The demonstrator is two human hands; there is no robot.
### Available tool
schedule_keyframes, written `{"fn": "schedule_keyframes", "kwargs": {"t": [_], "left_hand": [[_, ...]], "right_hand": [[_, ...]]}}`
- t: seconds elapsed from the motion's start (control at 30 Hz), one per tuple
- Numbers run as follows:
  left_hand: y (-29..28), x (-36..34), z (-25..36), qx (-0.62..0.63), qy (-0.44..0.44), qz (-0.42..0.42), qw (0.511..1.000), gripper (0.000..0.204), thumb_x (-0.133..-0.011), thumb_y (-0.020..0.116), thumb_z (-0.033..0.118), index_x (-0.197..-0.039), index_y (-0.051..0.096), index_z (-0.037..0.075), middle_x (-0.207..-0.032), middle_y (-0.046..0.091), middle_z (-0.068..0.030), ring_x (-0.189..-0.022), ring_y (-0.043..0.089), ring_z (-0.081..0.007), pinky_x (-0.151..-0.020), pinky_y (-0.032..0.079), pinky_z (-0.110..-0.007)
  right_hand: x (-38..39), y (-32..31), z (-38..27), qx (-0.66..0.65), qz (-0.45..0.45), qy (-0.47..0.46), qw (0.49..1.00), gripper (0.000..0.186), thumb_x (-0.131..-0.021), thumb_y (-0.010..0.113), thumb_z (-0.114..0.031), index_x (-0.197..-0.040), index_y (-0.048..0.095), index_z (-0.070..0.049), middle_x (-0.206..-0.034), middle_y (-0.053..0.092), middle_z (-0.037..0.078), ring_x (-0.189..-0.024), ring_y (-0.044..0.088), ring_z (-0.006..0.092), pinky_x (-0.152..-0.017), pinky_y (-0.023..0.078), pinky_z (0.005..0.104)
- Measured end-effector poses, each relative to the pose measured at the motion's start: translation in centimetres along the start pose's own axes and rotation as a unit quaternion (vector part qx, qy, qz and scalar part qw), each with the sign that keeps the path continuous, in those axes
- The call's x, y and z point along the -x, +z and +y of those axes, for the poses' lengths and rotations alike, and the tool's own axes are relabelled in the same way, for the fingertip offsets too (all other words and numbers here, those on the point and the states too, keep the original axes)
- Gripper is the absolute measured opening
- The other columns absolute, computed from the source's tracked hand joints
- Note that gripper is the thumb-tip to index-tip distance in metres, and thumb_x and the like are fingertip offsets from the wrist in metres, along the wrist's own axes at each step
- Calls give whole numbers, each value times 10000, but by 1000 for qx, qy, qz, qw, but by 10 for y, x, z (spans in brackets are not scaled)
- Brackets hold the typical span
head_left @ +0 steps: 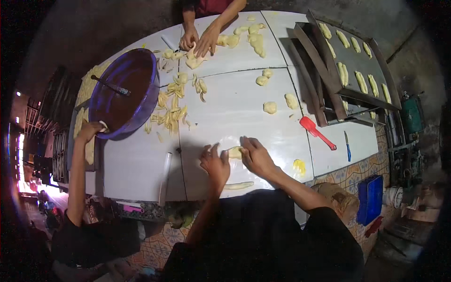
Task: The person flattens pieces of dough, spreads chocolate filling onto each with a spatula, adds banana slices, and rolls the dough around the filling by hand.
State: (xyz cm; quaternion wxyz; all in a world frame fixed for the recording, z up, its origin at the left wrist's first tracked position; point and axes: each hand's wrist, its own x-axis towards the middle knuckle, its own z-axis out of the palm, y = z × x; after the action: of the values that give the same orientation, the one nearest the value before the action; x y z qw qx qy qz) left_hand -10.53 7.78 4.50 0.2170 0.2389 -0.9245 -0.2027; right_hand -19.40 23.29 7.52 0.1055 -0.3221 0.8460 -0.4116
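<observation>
A small pale yellow piece of dough [235, 152] lies on the white tabletop between my hands. My left hand [216, 165] is at its left end, fingers curled and touching it. My right hand [256, 158] presses its fingers and thumb on the right end. Close to the table's near edge, just in front of me, rests a long rolled dough strip [238, 186]. Beyond my hands sit round dough balls [270, 107], and another dough lump [291, 100] is to their right.
A purple basin [155, 89] of brown filling stands at left, a person's hand [89, 130] at its rim. Opposite, another person's hands [199, 44] work dough. Dough scraps [173, 115], a red spatula [317, 133], a knife [348, 146] and a rack tray [350, 61] surround the work area.
</observation>
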Motion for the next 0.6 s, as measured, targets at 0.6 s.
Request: {"fn": "schedule_keyframes", "kwargs": {"t": [0.6], "left_hand": [[-45,37,-100,-194,0,112,975,734,-955,627,418,-1529,400,20,-1563,416,-218,-1462,369,-410,-1210,262,-555]], "right_hand": [[27,1,6,256,-69,-180,947,437,-1000,573,-242,-1338,599,33,-1460,561,194,-1424,464,299,-1205,319,507]]}}
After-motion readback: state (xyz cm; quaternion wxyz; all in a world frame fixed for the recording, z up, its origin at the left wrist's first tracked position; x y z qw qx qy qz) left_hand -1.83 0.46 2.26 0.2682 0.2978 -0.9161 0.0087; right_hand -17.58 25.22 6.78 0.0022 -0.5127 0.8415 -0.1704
